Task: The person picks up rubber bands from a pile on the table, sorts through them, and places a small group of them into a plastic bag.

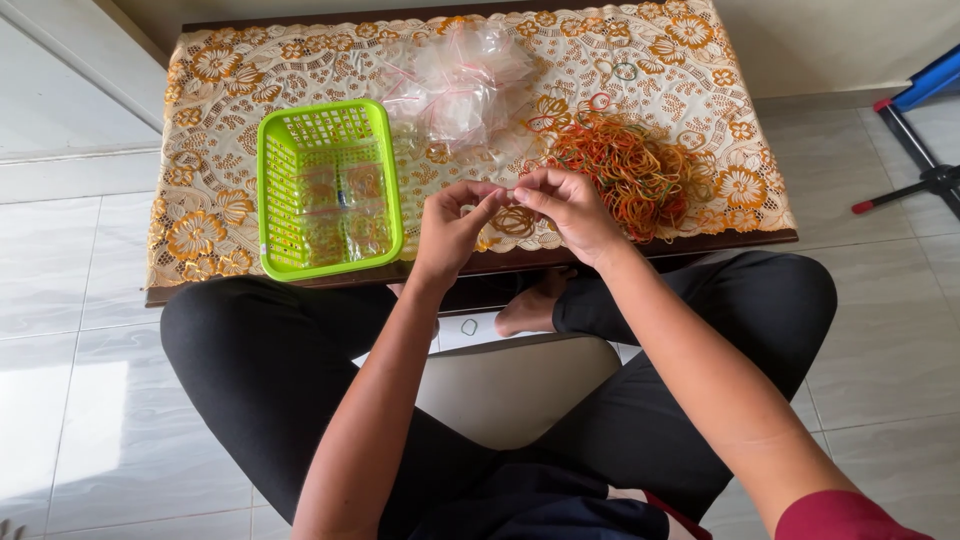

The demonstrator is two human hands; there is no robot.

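My left hand [452, 225] and my right hand [566, 205] meet fingertip to fingertip above the near edge of a low table [200, 200] with an orange-and-white lace cloth. Between the pinched fingers is something small and thin, probably a little clear bag or a rubber band; I cannot tell which. Just right of my right hand lies a heap of orange, red and green rubber bands [632, 170]. A green plastic basket [275, 180] holding small clear packets stands left of my left hand. A pile of clear plastic bags [462, 80] lies beyond my hands.
A few loose rubber bands [625, 71] lie on the far side of the cloth. My legs in black trousers [270, 350] flank a pale stool seat [510, 385]. A black stand leg [925, 150] with red tips rests on the tiled floor at right.
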